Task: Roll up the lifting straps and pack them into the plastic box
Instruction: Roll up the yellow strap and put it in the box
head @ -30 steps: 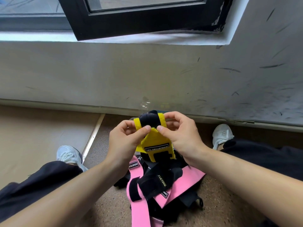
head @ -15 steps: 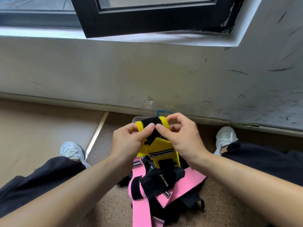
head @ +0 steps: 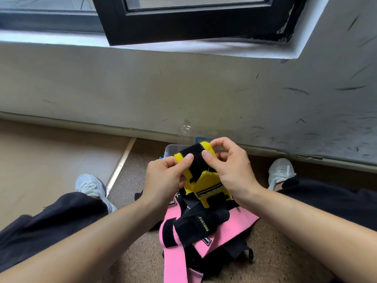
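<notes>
Pink and black straps (head: 206,231) lie heaped on the floor (head: 275,252). Above them, the left hand (head: 163,176) and right hand (head: 230,166) each pinch the yellow strap (head: 206,187) at its folded top. If either pinch slackens, I'd expect the roll to spring open. The clear box (head: 172,150) sits just behind the hands, its contents hidden.

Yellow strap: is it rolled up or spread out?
Partly rolled: the yellow strap curls over between left hand and right hand; its labelled part hangs flat.

Soft daylight is coming in from the window (head: 204,27) up top. Wide lens is bending the edges, focus is looking sharp.
</notes>
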